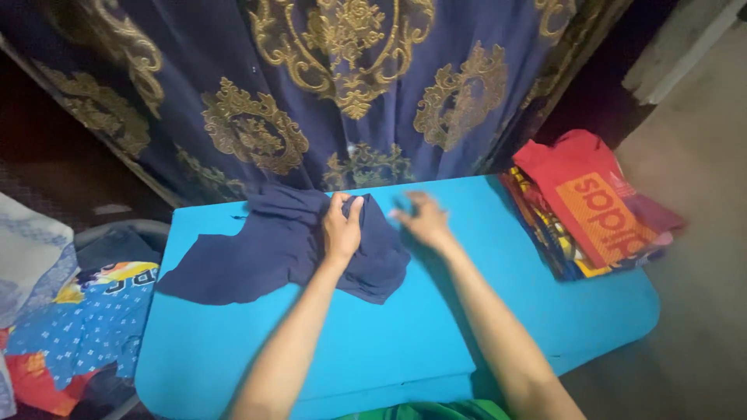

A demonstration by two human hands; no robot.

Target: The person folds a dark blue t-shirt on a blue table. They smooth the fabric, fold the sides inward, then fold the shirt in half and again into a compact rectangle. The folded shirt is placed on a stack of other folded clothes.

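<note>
Two bare forearms run up from the bottom edge of the view, each ending in a bare hand. No sleeve covers either arm as far as they show; they are uncovered from the elbow region to the wrist. The left hand (342,229) wears no glove, ring, watch or bracelet that can be made out. The right hand (424,222) is blurred, so small details on its fingers cannot be told, though no glove or wristband shows. At the bottom edge, between the two arms, lies a strip of green striped clothing (436,410) worn by the person.
</note>
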